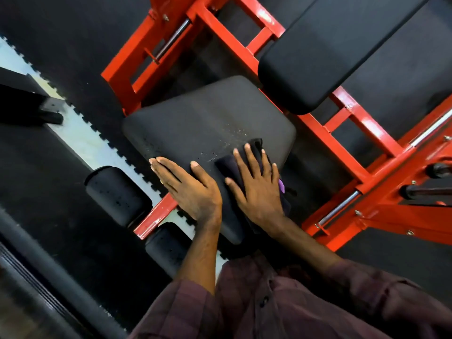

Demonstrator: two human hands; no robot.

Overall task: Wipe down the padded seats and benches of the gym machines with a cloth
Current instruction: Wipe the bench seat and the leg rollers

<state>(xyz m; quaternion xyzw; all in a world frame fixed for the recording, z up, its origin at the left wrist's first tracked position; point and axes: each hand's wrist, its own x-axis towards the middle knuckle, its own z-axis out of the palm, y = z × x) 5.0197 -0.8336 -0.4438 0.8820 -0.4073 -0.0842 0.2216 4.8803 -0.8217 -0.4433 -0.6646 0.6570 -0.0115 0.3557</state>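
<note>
A black padded seat on a red steel frame fills the middle of the view, with small droplets near its near right part. My right hand lies flat with spread fingers on a dark cloth, pressing it onto the seat's near right side. My left hand rests flat on the seat's near left edge, fingers straight. A black backrest pad slopes away at the upper right.
Two black foam roller pads stick out at the seat's near left end. The floor is black rubber tiles with a pale strip. Chrome rods and bolts line the frame at right. A dark machine part sits far left.
</note>
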